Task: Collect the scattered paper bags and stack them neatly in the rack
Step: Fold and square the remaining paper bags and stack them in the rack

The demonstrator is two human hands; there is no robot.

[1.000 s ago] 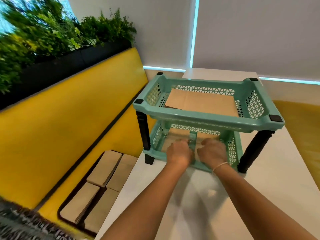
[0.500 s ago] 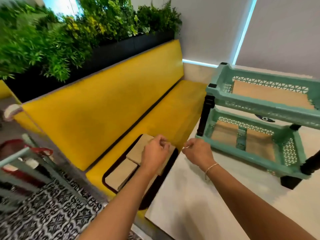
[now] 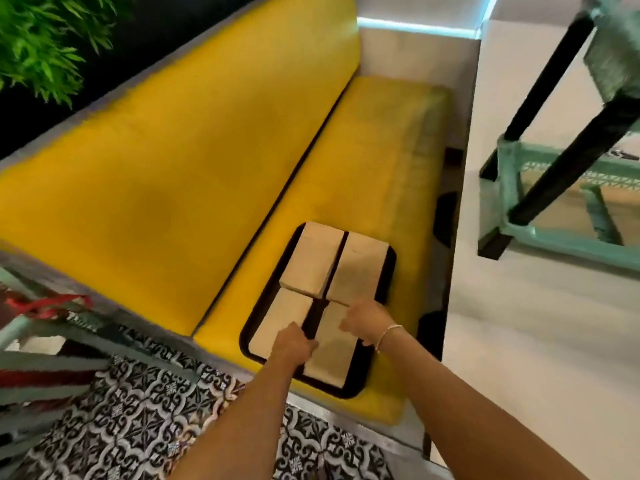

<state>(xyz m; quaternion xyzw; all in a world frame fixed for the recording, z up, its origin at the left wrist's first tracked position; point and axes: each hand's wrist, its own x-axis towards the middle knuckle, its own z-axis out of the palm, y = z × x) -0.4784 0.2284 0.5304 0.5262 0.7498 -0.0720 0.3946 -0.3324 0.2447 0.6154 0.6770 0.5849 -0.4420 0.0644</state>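
Four stacks of flat brown paper bags lie on a black tray (image 3: 388, 268) on the yellow bench seat. The far-left stack (image 3: 311, 259) and far-right stack (image 3: 360, 271) lie untouched, as does the near-left stack (image 3: 277, 320). My left hand (image 3: 294, 344) curls its fingers into the gap at the left edge of the near-right stack (image 3: 329, 355). My right hand (image 3: 363, 320) grips that stack's far right corner. The teal rack (image 3: 554, 244) with black legs stands on the white table at the right, with brown bags in its lower tier.
The yellow bench backrest (image 3: 156, 188) runs along the left. The white table (image 3: 536, 358) edge stands close beside the tray. Patterned floor tiles (image 3: 138, 420) lie below, green plants (image 3: 38, 46) at top left, and a teal and red frame (image 3: 41, 327) at the left edge.
My hands left the rack's lower tier, swung left over the bench and came down onto the tray's near-right stack. The view turned from the rack to the tray.
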